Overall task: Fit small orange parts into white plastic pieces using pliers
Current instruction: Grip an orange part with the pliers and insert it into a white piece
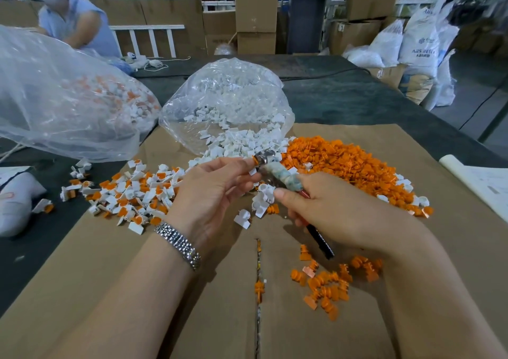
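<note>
Orange part (255, 161) pinched in your left hand (217, 188) fingers, at pliers (277, 178) tip, above cardboard on tabletop (343, 94). Your right hand (338, 210) fingers wrapped round pliers handle. Orange parts heap (346, 163) far right; white pieces (242, 144) spilling from bag (228, 94) far centre; assembled pile (132, 193) left.

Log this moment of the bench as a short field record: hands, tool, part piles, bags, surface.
left hand: pinches an orange part at the plier tips
right hand: grips the pliers, handle cloth-wrapped
loose orange pile: right of the hands
assembled pile: white pieces with orange inserts, left of the hands
open bag: white pieces spilling out, behind the hands
large bag: far left, holds white-and-orange pieces
surface: cardboard sheet
</note>
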Tool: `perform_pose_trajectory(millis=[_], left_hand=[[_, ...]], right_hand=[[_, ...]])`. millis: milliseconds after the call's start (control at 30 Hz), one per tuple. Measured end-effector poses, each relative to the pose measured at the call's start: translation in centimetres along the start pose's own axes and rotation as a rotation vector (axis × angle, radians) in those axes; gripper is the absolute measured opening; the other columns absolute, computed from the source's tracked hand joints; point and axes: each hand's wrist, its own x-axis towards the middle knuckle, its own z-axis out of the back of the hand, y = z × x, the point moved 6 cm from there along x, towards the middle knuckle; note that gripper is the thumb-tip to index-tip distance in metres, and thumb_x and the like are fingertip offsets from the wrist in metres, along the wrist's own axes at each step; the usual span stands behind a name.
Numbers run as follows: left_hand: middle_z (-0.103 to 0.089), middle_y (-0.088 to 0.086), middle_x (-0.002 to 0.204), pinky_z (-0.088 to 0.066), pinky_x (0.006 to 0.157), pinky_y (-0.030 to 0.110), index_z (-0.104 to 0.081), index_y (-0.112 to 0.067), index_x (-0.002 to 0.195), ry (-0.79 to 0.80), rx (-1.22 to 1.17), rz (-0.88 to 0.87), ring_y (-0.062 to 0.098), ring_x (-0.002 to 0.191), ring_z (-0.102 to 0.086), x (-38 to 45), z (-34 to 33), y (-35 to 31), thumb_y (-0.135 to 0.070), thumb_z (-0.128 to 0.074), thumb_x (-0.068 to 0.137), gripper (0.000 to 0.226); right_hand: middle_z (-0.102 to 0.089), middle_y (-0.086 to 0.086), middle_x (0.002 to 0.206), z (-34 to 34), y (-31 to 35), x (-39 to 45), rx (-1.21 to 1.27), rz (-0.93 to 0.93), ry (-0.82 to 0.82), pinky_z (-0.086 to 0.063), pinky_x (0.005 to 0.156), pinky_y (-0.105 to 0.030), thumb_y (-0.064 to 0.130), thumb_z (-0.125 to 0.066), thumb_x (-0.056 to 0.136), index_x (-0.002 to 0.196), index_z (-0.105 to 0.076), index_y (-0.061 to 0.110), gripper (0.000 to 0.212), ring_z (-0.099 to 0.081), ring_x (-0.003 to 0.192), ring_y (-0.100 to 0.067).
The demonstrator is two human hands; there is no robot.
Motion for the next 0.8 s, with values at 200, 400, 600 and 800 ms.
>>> perform_pose_trajectory(millis=[200,400,600,800], left_hand=[[-0.078,0.017,0.091,-0.057,0.06,0.018,-0.071,0.007,0.1,-0.013,-0.007,0.034,0.019,0.078,-0.077,0.0,0.2,0.2,-0.004,-0.077,0.081,0.023],[-0.077,0.022,0.094,-0.057,0.058,0.019,-0.072,0.007,0.092,-0.042,-0.022,0.058,0.023,0.08,-0.077,-0.2,0.4,0.5,0.001,-0.077,0.08,0.014],[-0.073,0.023,0.09,-0.058,0.06,0.02,-0.073,0.007,0.089,-0.06,-0.026,0.075,0.025,0.08,-0.077,-0.2,0.3,0.6,0.0,-0.075,0.086,0.008],[-0.072,0.005,0.073,-0.059,0.064,0.026,-0.068,-0.007,0.085,-0.07,0.226,-0.058,0.023,0.077,-0.076,-0.2,1.1,-0.8,-0.011,-0.071,0.095,0.011]], right_hand=[[-0.064,-0.002,0.076,-0.3,-0.2,0.6,-0.026,0.019,-0.043,-0.055,0.075,-0.044,0.051,-0.044,0.103,0.08,-0.052,0.027,0.035,-0.064,0.072,-0.019],[-0.056,0.001,0.062,-0.2,-0.1,0.7,-0.067,0.042,-0.054,-0.052,0.066,-0.041,0.047,-0.045,0.105,0.076,-0.051,0.023,0.037,-0.052,0.054,-0.013],[-0.071,-0.005,0.067,-0.3,-0.9,0.7,0.015,-0.011,0.024,-0.05,0.063,-0.034,0.062,-0.039,0.099,0.087,-0.063,0.007,0.061,-0.064,0.055,-0.006],[-0.064,0.001,0.073,2.0,-2.9,0.8,0.023,-0.079,-0.179,-0.043,0.061,-0.032,0.079,-0.036,0.087,0.082,-0.059,0.021,0.062,-0.059,0.062,-0.011]])
